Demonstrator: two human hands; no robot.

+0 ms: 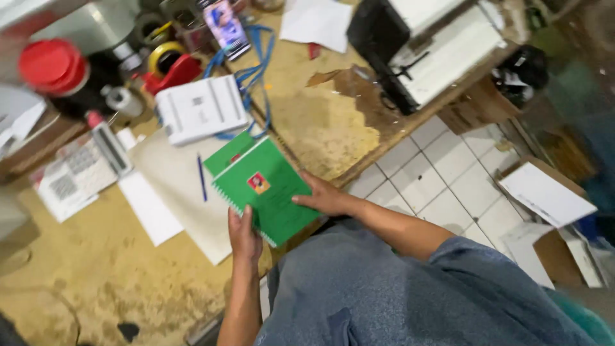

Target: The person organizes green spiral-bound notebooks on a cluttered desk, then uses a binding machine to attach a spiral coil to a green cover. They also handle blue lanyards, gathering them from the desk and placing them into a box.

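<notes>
Head view, looking down on my worktable [96,275]. My left hand [245,236] grips the near-left corner of a green notebook [266,189], thumb on the cover, by the spiral edge. My right hand [325,197] clasps the notebook's right edge, fingers laid flat on the cover. Both hands are closed on the same notebook, which is tilted and sits at the table's near edge, partly over a large pale sheet [176,186]. A small red and yellow emblem shows at the cover's centre. A second green cover [225,154] pokes out from under the notebook's far side, touching it.

A blue pen [202,178] lies on the sheet, just left of the notebook. Beyond it sits a white device [202,109] with a blue cable [256,70] looped behind. A red tape dispenser [170,67] and a red lid [48,64] stand at far left; a phone [225,25] lies at the far edge. A black and white machine [423,51] occupies the far right corner. Cardboard boxes [544,198] rest on the tiled floor [435,186] to my right.
</notes>
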